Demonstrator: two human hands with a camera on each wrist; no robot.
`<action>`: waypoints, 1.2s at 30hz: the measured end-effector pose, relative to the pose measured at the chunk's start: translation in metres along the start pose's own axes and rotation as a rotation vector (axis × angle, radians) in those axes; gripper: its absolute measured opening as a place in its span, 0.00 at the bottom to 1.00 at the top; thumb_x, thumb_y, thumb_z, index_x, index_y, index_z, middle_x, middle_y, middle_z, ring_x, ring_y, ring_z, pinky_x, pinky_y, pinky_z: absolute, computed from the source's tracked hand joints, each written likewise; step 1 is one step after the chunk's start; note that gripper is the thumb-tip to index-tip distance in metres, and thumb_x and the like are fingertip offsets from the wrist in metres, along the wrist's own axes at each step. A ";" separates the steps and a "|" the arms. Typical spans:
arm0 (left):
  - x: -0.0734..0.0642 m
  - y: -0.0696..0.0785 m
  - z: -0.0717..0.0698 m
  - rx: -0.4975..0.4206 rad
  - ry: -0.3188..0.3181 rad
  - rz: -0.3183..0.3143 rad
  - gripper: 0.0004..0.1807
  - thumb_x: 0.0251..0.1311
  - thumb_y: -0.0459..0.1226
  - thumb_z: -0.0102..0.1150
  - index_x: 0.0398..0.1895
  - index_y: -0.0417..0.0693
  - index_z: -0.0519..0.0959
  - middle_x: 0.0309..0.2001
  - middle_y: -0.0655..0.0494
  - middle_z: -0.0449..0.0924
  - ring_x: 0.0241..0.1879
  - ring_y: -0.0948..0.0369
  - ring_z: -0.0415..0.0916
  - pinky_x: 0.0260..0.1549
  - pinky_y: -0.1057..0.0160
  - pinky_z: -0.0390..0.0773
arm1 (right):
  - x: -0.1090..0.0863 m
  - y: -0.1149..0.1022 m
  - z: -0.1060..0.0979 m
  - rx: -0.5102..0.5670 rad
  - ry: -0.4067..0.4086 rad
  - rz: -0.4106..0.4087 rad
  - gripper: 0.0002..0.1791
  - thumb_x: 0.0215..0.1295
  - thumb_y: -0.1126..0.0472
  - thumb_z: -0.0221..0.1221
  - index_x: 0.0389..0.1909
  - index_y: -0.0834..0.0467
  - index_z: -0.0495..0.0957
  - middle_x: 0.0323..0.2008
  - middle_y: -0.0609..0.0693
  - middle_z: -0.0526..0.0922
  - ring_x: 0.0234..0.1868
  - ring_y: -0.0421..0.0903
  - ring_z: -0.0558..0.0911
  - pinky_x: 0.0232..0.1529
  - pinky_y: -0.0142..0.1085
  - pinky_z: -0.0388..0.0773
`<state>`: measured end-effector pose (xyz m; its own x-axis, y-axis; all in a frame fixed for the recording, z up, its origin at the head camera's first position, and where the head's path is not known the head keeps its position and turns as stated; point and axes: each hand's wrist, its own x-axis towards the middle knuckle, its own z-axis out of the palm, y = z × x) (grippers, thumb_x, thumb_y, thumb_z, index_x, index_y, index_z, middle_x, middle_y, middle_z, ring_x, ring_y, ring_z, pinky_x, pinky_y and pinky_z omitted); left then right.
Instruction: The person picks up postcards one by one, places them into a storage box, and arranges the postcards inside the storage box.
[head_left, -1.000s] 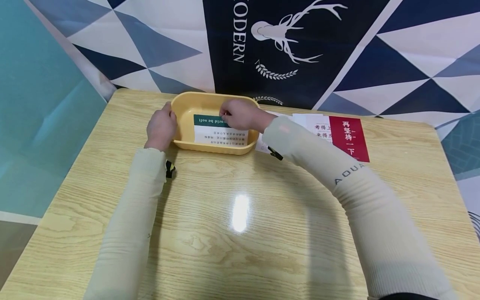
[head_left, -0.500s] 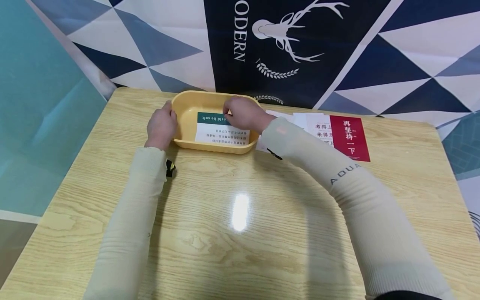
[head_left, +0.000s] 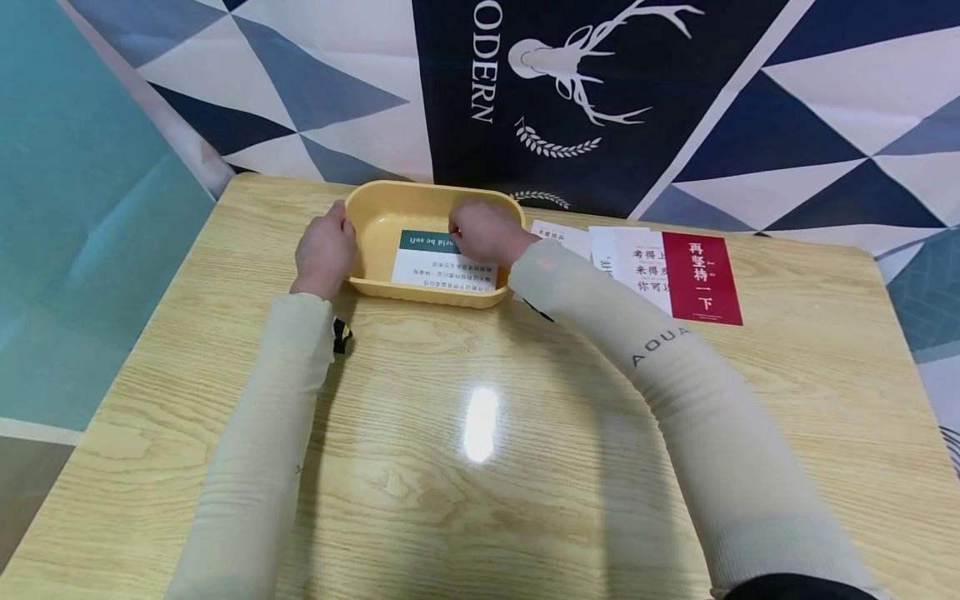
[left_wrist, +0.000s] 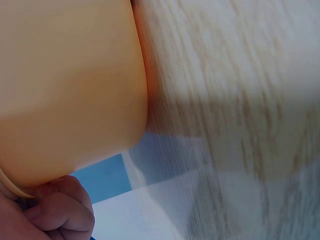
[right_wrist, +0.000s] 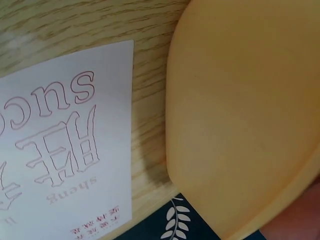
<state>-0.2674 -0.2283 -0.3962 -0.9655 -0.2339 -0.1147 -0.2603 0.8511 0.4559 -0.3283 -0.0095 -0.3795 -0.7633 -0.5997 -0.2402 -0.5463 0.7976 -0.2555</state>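
A yellow plastic tub [head_left: 378,218] stands against the wall at the back of the table. My left hand [head_left: 327,250] grips its left rim; in the left wrist view, curled fingers [left_wrist: 67,207] show at the rim beside the tub's outer wall [left_wrist: 75,90]. Inside the tub lies a printed card [head_left: 442,268] with a dark green band and white lower part. My right hand [head_left: 487,233] reaches over the tub's right side, fingers curled at the card's upper right corner and covering it. Only a blurred bit of that hand [right_wrist: 295,215] shows past the rim in the right wrist view.
Right of the tub, several cards lie along the wall: a white card [right_wrist: 70,145] partly under the right sleeve, a white card with red characters [head_left: 645,268], and a red card [head_left: 702,279]. A wall cloth [head_left: 615,158] with a deer print hangs behind the table [head_left: 420,400].
The card inside the tub has shifted a little to the right and turned slightly, along with my right hand. My right forearm has swung left. My left hand keeps its hold on the rim.
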 end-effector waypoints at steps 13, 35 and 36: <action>-0.003 0.015 -0.002 -0.008 0.004 0.015 0.27 0.72 0.40 0.29 0.73 0.46 0.52 0.54 0.35 0.74 0.40 0.47 0.73 0.38 0.49 0.73 | -0.007 0.009 0.000 -0.014 -0.024 0.081 0.13 0.69 0.63 0.43 0.46 0.57 0.75 0.43 0.51 0.76 0.45 0.48 0.71 0.57 0.40 0.68; -0.009 0.005 -0.003 -0.016 -0.011 0.017 0.27 0.72 0.39 0.29 0.73 0.44 0.51 0.56 0.33 0.71 0.46 0.43 0.72 0.44 0.46 0.72 | -0.063 0.013 -0.028 0.068 0.222 0.071 0.16 0.67 0.54 0.47 0.47 0.57 0.76 0.37 0.51 0.73 0.38 0.48 0.71 0.43 0.40 0.72; -0.009 0.004 -0.003 -0.015 -0.015 0.018 0.27 0.72 0.39 0.29 0.73 0.44 0.51 0.56 0.33 0.71 0.47 0.42 0.72 0.44 0.45 0.72 | -0.067 0.014 -0.031 0.078 0.233 0.073 0.17 0.67 0.53 0.47 0.48 0.57 0.76 0.37 0.51 0.72 0.38 0.48 0.70 0.41 0.40 0.72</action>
<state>-0.2594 -0.2239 -0.3905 -0.9700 -0.2117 -0.1194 -0.2430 0.8480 0.4710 -0.2961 0.0440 -0.3382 -0.8636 -0.5025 -0.0412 -0.4653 0.8259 -0.3185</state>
